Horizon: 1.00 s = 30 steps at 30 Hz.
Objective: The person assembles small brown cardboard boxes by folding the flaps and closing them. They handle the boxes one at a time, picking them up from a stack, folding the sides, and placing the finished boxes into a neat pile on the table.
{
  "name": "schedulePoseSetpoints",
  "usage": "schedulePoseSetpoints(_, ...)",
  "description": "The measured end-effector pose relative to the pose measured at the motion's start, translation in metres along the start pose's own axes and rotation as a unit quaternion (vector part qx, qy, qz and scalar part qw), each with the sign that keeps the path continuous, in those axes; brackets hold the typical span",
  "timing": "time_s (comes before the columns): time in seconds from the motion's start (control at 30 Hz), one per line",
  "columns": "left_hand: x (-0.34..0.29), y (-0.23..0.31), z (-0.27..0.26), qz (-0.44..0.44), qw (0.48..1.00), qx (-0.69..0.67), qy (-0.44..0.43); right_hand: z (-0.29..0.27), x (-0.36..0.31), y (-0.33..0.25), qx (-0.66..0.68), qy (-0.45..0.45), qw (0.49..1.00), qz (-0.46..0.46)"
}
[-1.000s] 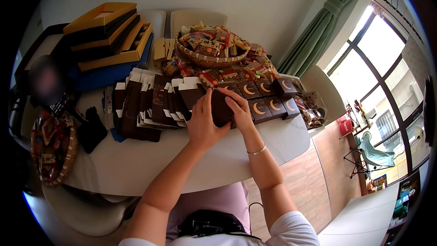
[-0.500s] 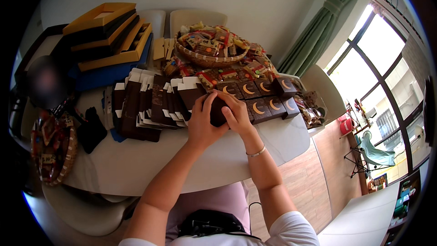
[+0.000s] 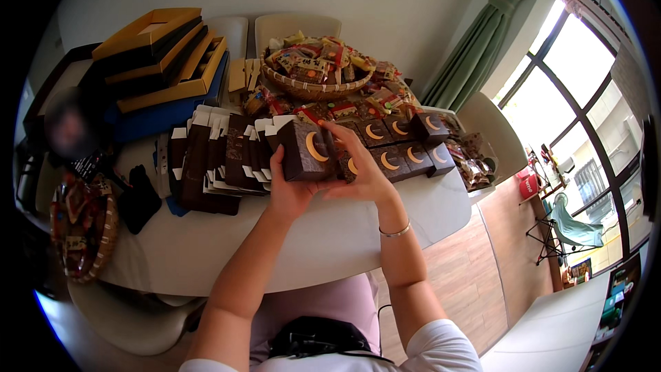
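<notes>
I hold a small dark brown box (image 3: 306,149) with a gold crescent on its face, raised a little above the white table (image 3: 323,234). My left hand (image 3: 288,189) grips its left side and underside. My right hand (image 3: 360,165) holds its right side, fingers curled over the top edge. Just behind my right hand lie several closed boxes of the same kind (image 3: 399,145) in rows. To the left stands a row of flat, unfolded brown-and-white box blanks (image 3: 217,155).
A wicker basket (image 3: 313,72) heaped with wrapped snacks sits at the back, with loose snack packs (image 3: 475,155) at the right. Stacked gold-and-black gift trays (image 3: 162,52) fill the back left. Another wicker basket (image 3: 82,227) is at the far left. White chairs ring the table.
The box was low on the table under both hands; now it is lifted and turned so that its crescent face shows.
</notes>
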<state>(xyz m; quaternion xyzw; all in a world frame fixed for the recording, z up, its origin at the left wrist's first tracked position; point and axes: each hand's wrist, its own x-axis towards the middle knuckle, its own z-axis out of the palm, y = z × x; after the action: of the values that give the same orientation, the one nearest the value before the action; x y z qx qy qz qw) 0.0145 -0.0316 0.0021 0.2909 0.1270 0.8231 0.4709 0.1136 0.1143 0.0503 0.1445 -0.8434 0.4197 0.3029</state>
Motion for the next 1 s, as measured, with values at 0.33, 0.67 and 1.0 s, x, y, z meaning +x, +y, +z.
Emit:
schedulePoseSetpoints(0.33,0.004,-0.008,-0.012,0.000,0.989,0.085,0.119,-0.003,-0.003,0.011,-0.052,-0.016,0.997,0.053)
schedulePoseSetpoints(0.67,0.006,-0.030,-0.021,0.054,0.977,0.150,0.140,-0.011,-0.006,0.002,-0.136,0.033,0.976,0.166)
schedulePoseSetpoints(1.0,0.115,-0.093,0.015,-0.101,0.922,0.361,0.098,-0.088,-0.052,0.081,-0.426,0.261,0.842,0.205)
